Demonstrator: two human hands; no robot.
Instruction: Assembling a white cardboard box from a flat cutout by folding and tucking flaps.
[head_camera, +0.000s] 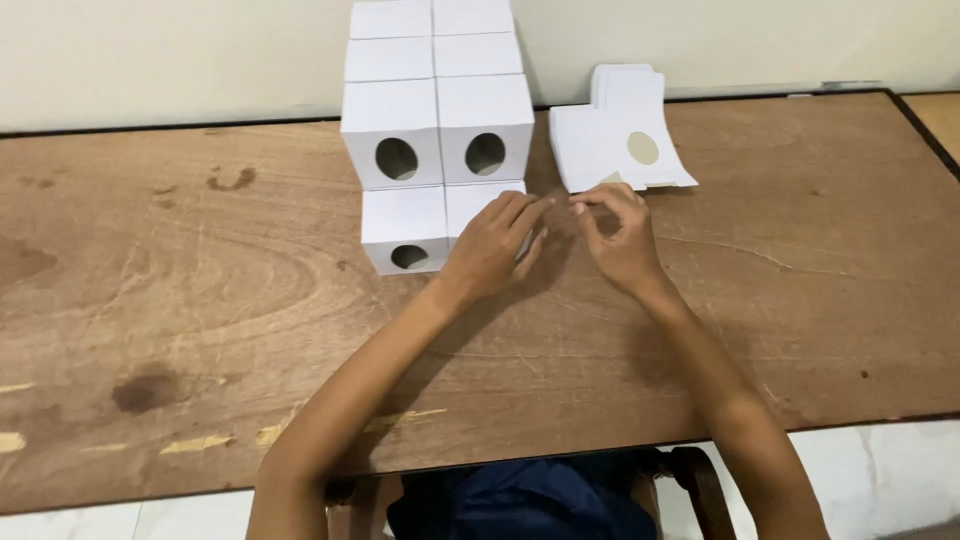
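The left hand (492, 243) rests, fingers bent and close together, on the front right box (478, 203), covering most of its near face; its fingertips point right, toward the other hand. Whether it grips the box or only lies on it cannot be told. The right hand (620, 232) hangs just right of it, thumb and forefinger drawn together at their tips as if pinching, though nothing can be made out between them. The two hands nearly meet, fingertips just apart, over the table (180, 300).

Left of the covered box, touching it, stands another white box (403, 228) with a round hole in its near face. Behind this pair rises a taller stack of white boxes (437, 100), two wide, reaching back to the wall; the lower two show oval holes.

Just beyond the right hand lies a pile of flat white blanks (615, 140), unfolded, with an oval cut-out showing the wood beneath.

The table is brown wood, stained and scratched, with chips along its near edge.
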